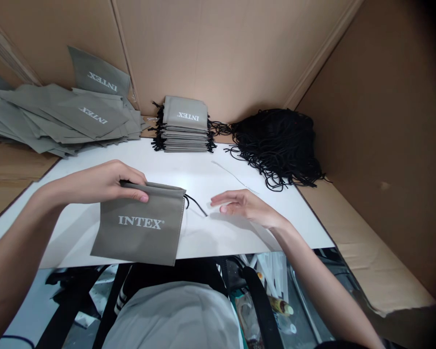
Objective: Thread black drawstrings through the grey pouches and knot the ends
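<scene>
My left hand [125, 183] pinches the top edge of a grey drawstring pouch [141, 237] printed INTEX, holding it over the near edge of the white board. A short black cord [196, 204] sticks out of the pouch's top right corner, its two ends loose. To the right of the cord is my right hand [245, 206], fingers apart and holding nothing; a small gap separates its fingertips from the cord. Behind it on the board lies a thin, pale, needle-like wire [230, 173].
A neat stack of corded pouches [186, 121] stands at the back middle. Loose grey pouches [76, 116] heap at the back left, and a pile of black cords [279, 140] lies at the back right. Cardboard walls [218, 53] enclose the white board [152, 162].
</scene>
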Available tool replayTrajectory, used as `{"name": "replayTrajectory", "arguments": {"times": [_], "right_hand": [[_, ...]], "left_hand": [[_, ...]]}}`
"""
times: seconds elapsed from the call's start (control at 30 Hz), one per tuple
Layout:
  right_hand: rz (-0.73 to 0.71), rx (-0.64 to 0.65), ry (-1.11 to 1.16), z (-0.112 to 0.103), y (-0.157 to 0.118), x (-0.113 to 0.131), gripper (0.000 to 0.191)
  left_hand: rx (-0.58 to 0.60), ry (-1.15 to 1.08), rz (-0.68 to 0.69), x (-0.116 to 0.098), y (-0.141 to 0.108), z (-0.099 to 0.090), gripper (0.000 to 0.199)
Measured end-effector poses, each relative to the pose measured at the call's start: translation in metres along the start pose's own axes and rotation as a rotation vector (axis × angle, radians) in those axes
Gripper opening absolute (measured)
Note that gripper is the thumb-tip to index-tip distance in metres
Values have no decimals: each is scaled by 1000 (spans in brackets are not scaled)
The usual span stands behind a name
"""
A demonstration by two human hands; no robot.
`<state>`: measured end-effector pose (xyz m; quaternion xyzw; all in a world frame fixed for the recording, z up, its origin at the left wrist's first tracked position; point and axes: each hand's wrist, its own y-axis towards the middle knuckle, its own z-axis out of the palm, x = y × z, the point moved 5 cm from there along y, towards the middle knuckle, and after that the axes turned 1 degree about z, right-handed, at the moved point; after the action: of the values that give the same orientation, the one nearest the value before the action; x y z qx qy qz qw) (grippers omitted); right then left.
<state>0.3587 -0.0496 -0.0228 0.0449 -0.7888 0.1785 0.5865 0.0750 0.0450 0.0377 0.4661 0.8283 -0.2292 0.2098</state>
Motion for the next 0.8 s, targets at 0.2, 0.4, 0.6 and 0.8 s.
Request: {"name": "replayTrajectory", "arguments": {"times": [0.2, 0.4, 0.6, 0.8], "right_hand": [[-253, -23, -103, 27, 22, 29, 35], [-282, 54, -39, 45, 34, 40, 26], [-152, 90, 28, 36, 27, 26, 33], [-88, 106, 78, 29, 21, 11, 32]], "left_hand": [[29, 9, 4, -5, 3, 2, 29], [19, 31, 22, -7, 2, -2, 29], [21, 24, -5, 0, -1, -3, 27], [8, 16, -10, 1, -1, -5, 25]]}}
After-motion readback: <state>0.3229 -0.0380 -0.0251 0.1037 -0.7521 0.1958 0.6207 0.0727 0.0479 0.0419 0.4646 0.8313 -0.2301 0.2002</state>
